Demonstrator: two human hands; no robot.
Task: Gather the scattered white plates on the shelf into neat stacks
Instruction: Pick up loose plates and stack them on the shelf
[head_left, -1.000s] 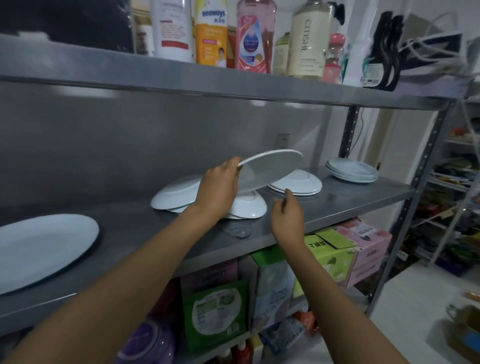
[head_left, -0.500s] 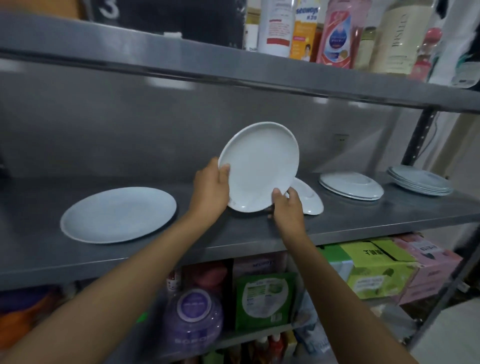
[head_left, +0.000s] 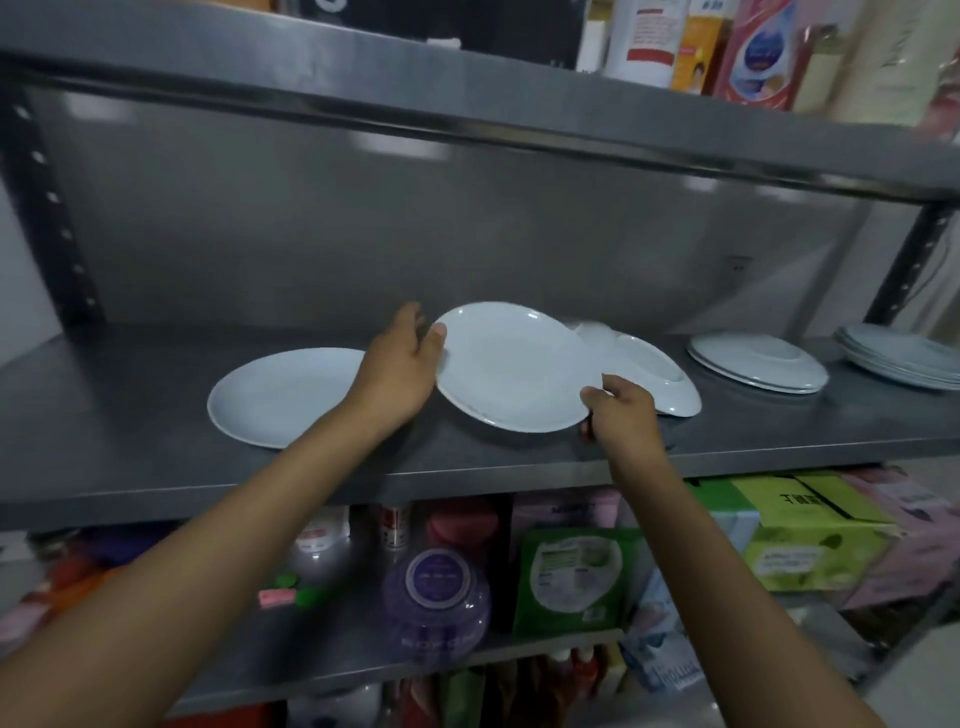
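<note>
I hold a white plate (head_left: 514, 366) face up just above the metal shelf (head_left: 467, 462), tilted slightly toward me. My left hand (head_left: 402, 364) grips its left rim and my right hand (head_left: 618, 408) pinches its lower right rim. A single white plate (head_left: 283, 397) lies flat to the left, partly behind my left wrist. Upside-down white plates (head_left: 660, 374) sit behind the held plate on the right. Farther right lie a short stack of overturned plates (head_left: 758, 361) and another stack (head_left: 904, 353) at the shelf's end.
An upper shelf (head_left: 467, 98) with bottles hangs close overhead. The lower shelf holds boxes (head_left: 810, 535), a purple jar (head_left: 436, 592) and packets. Black uprights (head_left: 906, 265) frame the shelf ends. Bare shelf surface shows in front of the plates.
The held plate has dropped from nearly upright to almost flat and lower over the shelf. Both hands stayed on its rim. The view shifted left and down.
</note>
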